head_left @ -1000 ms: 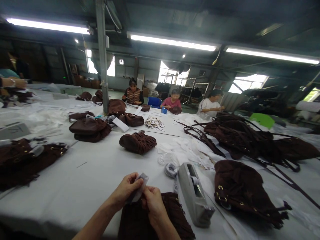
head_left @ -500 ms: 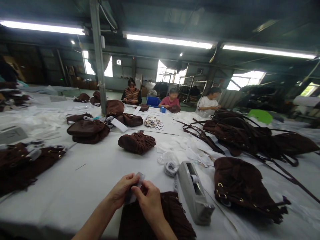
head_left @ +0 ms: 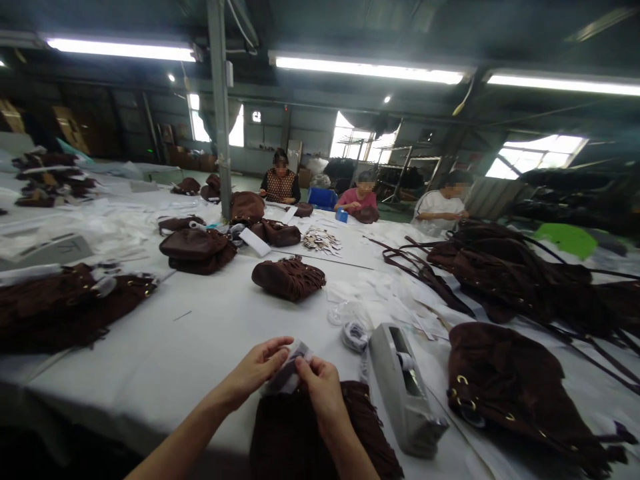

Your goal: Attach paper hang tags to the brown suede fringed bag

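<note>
We have a translucent wrapper (head_left: 286,379) left of the tape dispenser (head_left: 417,415), between our two hands: our left hand (head_left: 260,365) lightly pinches its left side, our right hand (head_left: 323,387) its right. We judge the wrapping partly done: it looks folded over, its far end seemingly loose; any fastening we cannot make out. A brown fringed bag (head_left: 285,440) lies beneath, also left of the dispenser; an eyeleted brown bag (head_left: 507,383) lies right of it.

Left forearm (head_left: 187,430) bare, in from 7 o'clock, aimed at 2. Right forearm (head_left: 354,448) bare, in from 6, aimed at 11. Left grip (head_left: 256,368): forefinger extended, thumb just below. Right grip (head_left: 324,392): pinching, thumb on top.
</note>
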`<action>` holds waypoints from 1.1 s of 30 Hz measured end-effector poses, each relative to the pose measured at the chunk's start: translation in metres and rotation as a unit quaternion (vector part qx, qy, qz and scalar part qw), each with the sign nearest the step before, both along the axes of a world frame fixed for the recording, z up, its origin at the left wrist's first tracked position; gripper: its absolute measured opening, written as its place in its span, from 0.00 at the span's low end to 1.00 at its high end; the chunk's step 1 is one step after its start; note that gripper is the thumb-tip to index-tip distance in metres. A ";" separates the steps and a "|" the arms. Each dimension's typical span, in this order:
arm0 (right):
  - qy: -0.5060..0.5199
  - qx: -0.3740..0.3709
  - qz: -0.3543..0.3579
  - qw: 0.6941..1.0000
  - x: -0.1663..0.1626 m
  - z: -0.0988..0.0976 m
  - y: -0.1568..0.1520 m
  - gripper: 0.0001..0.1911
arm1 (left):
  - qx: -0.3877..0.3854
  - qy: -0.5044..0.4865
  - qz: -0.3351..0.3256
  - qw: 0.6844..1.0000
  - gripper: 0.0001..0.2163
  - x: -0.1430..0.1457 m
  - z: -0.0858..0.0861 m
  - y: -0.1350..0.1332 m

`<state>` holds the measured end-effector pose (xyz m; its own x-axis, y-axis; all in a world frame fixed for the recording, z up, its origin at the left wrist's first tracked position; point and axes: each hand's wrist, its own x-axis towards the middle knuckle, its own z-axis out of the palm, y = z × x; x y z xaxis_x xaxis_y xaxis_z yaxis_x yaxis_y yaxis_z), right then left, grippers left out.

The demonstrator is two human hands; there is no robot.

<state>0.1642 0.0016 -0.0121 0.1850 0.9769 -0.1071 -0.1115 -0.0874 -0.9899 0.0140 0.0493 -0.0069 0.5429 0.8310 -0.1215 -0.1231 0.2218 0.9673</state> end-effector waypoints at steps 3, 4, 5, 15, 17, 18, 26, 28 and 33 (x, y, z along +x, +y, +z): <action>0.112 -0.038 0.006 0.993 -0.001 0.004 0.000 0.23 | 0.092 0.040 -0.049 0.994 0.20 -0.010 0.003 -0.001; 0.152 -0.054 0.006 0.987 -0.002 0.006 -0.001 0.23 | 0.114 0.048 -0.063 0.990 0.20 -0.012 0.003 -0.002; 0.184 -0.069 0.005 0.981 -0.002 0.007 -0.001 0.22 | 0.129 0.053 -0.071 0.988 0.20 -0.013 0.003 -0.002; 0.269 -0.121 -0.051 0.954 -0.012 0.014 -0.002 0.22 | 0.285 0.112 0.011 0.952 0.16 -0.003 0.001 -0.017; 0.278 -0.123 -0.058 0.951 -0.013 0.015 -0.003 0.21 | 0.286 0.109 0.005 0.952 0.15 -0.001 0.001 -0.019; 0.281 -0.124 -0.059 0.950 -0.013 0.016 -0.003 0.21 | 0.281 0.110 -0.001 0.953 0.15 0.000 0.000 -0.020; 0.278 -0.135 -0.034 0.950 -0.018 0.018 -0.006 0.20 | 0.126 0.025 0.061 0.990 0.17 0.000 -0.024 -0.013; 0.235 -0.126 0.020 0.963 -0.013 0.023 -0.008 0.22 | 0.037 -0.030 0.060 0.997 0.18 -0.003 -0.030 -0.008; -0.098 0.002 0.046 0.994 0.013 0.045 -0.008 0.22 | -0.076 -0.095 0.015 0.993 0.19 -0.013 -0.032 0.002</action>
<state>0.1775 -0.0059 0.0327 0.1114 0.9911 -0.0730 0.0916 -0.0834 -0.9923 0.0009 0.0510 -0.0388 0.5432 0.8270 -0.1450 -0.3080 0.3569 0.8819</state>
